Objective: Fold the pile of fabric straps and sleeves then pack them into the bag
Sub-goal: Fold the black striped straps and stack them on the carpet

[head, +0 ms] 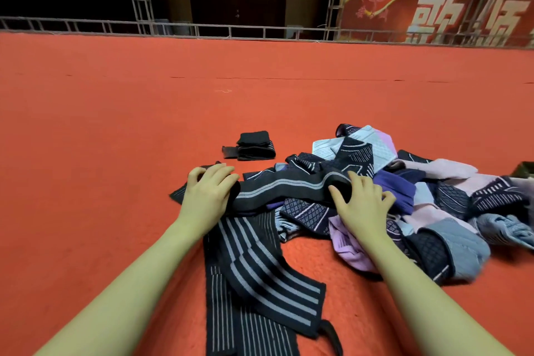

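A long black strap with grey stripes (284, 186) lies stretched across the red carpet between my hands. My left hand (206, 192) presses flat on its left end. My right hand (362, 201) grips its right end, thumb curled under the fabric. A wider black striped strap (257, 263) trails toward me below. To the right sits the loose pile of straps and sleeves (427, 196) in black, purple, pink and pale blue. A folded black strap (254, 146) rests on the carpet behind my hands. No bag is clearly visible.
Red carpet (115, 124) spreads wide to the left and back. A metal truss rail (202, 29) runs along the far edge, with a red banner (433, 9) at the back right. A dark object (524, 169) peeks in at the right edge.
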Available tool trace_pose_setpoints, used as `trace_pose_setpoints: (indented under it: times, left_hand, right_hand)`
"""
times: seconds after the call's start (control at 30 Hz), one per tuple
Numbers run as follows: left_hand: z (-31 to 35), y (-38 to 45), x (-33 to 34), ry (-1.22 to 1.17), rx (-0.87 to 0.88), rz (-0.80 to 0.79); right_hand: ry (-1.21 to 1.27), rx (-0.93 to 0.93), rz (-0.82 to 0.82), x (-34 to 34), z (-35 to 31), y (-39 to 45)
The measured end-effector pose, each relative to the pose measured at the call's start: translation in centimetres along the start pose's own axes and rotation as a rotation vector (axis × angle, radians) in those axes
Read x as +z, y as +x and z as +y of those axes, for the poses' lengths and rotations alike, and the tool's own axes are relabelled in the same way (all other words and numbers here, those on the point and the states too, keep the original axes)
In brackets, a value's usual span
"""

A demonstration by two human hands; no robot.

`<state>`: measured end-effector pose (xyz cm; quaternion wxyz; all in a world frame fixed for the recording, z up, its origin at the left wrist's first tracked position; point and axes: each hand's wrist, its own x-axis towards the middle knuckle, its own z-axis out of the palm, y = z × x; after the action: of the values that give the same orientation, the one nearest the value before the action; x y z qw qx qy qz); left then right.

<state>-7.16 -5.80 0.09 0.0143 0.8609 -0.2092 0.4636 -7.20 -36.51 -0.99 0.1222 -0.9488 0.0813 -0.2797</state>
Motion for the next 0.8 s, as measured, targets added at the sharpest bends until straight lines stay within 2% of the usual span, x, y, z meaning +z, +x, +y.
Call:
trace_pose_setpoints:
  times: [0.17, 0.4, 0.6, 0.67, 0.8]
  left_hand:
    - [1.5, -0.3, 0.0, -0.019, -0.015, -0.027]
    - [2.0, 0.4, -0.7, -0.055, -0.096, -0.016]
    - [1.5, 0.6, -0.8, -0.089, -0.136, -0.015]
    - [1.4, 0.6, -0.8, -0.095, -0.141, -0.007]
    - [1.3, 0.8, -0.6, -0.103, -0.158, 0.004]
  right_hand:
    - [0.0, -0.03, 0.154, -0.3, -0.1, -0.9]
    - [-0.11, -0.18, 0.141, -0.6, 0.2, 0.5]
    - [-0.059, -0.212, 0.339, -0.7, 0.1, 1.2]
    - [-0.009, -0.165, 0.31, -0.6, -0.4, 1.2]
    - [0.113, -0.069, 0.13, 0.0, -1.6, 1.5]
